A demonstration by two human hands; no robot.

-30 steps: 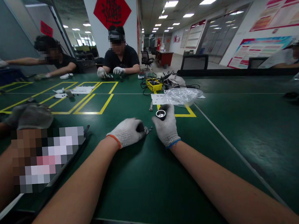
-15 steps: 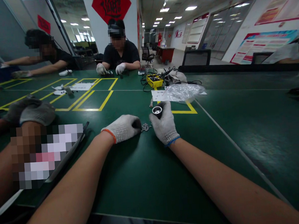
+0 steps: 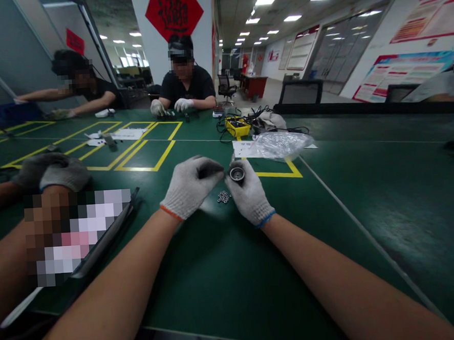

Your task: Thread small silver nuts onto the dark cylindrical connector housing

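Note:
My right hand (image 3: 249, 191), in a white knit glove with a blue cuff, grips a small round black cup-shaped part (image 3: 237, 174) with a silvery rim, its open side facing up. My left hand (image 3: 191, 185), gloved with an orange cuff, is raised at the left side of that part. Its thumb and fingers are pinched together; whatever lies between the tips is too small to make out. Below and between both hands, a little heap of small metal rings or nuts (image 3: 224, 197) lies on the green table (image 3: 218, 273).
Beyond my right hand lie a clear plastic bag (image 3: 283, 143), a paper sheet (image 3: 243, 148) and a yellow box (image 3: 237, 125) among black cables. A co-worker's gloved hands (image 3: 63, 172) rest at my left. Two people work across the table, which has yellow tape outlines.
My left hand has lifted from beside the small metal pieces and moved up and right to the cup-shaped part. My right hand still holds that part, and the view has shifted slightly.

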